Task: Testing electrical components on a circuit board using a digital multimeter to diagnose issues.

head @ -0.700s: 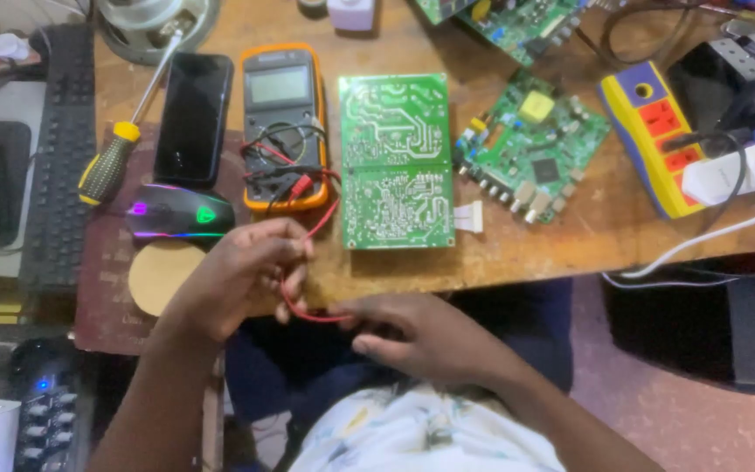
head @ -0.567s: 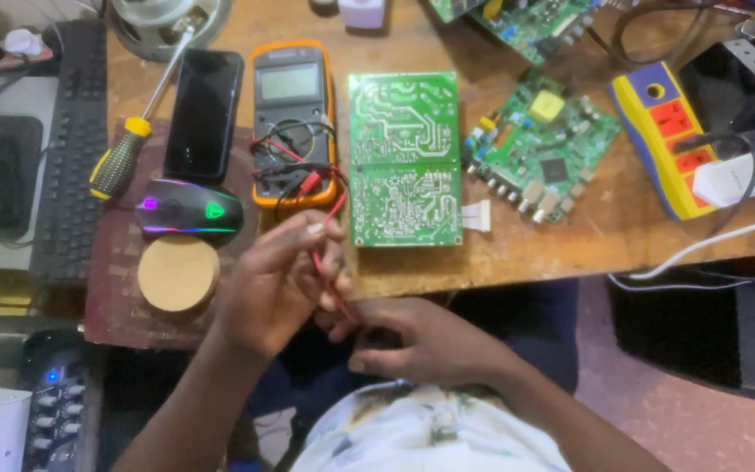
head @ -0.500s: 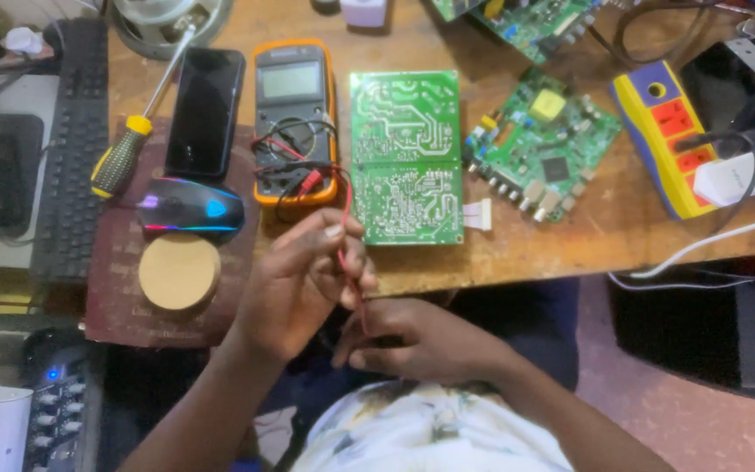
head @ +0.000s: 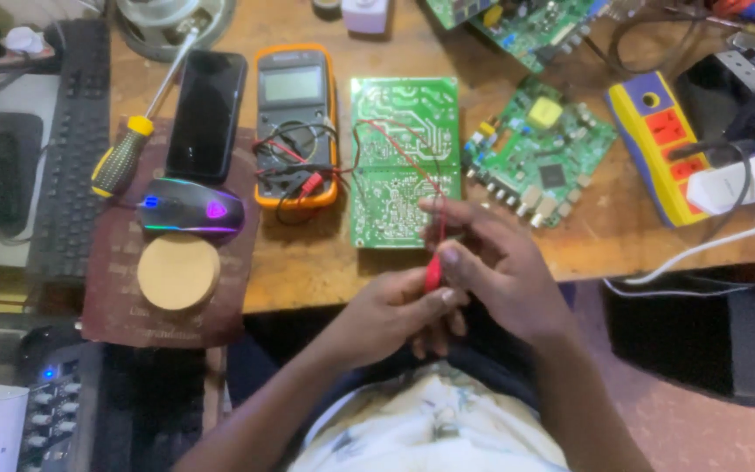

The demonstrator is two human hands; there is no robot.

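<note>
Both hands meet at the table's front edge, just below a green circuit board [head: 405, 157] lying solder side up. My left hand [head: 391, 316] and my right hand [head: 495, 267] both pinch a red multimeter probe [head: 432, 273]. Its thin red lead [head: 395, 140] loops up over the board to an orange multimeter [head: 295, 118] on the left, where a black lead is coiled on the meter.
A second green board [head: 542, 162] lies to the right, with a yellow and blue power strip [head: 657, 144] beyond it. On the left are a black phone [head: 207, 114], a lit mouse [head: 190, 210], a round wooden disc [head: 178, 272], a screwdriver [head: 124, 157] and a keyboard [head: 67, 149].
Both hands have shifted right and up, from below the multimeter to below the green board. The red probe is now gripped between them, and its lead trails across the board.
</note>
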